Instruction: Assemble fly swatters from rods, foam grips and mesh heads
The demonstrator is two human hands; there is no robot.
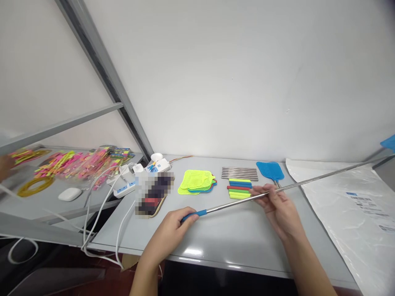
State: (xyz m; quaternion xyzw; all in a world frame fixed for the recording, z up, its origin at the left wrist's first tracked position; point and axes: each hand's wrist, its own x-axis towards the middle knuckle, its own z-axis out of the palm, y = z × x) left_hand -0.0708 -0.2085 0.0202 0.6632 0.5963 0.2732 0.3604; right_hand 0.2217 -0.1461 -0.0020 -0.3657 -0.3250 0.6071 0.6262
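Observation:
A long telescopic fly swatter (228, 204) slants across the view above the table, its metal rod drawn out far to the right. Closed round its blue grip is my left hand (175, 228). My right hand (279, 209) pinches the rod between thumb and fingers about midway. Only part of the swatter's blue head (389, 144) shows at the right edge. Beyond my right hand lies another blue fly swatter (270, 170), its lower part hidden. Coloured grip sleeves (240, 183), metal rods (239, 173) and a stack of mesh swatter heads (196, 181), yellow on top, lie on the table.
A white plastic mailing bag (333, 197) covers the table's right side. Left of the swatter heads are a blurred-out phone (156, 195), power strips (126, 187) and loose white cables (101, 205). Past the metal frame (105, 61), another person's hand (4, 166) is beside bagged colourful items (89, 162).

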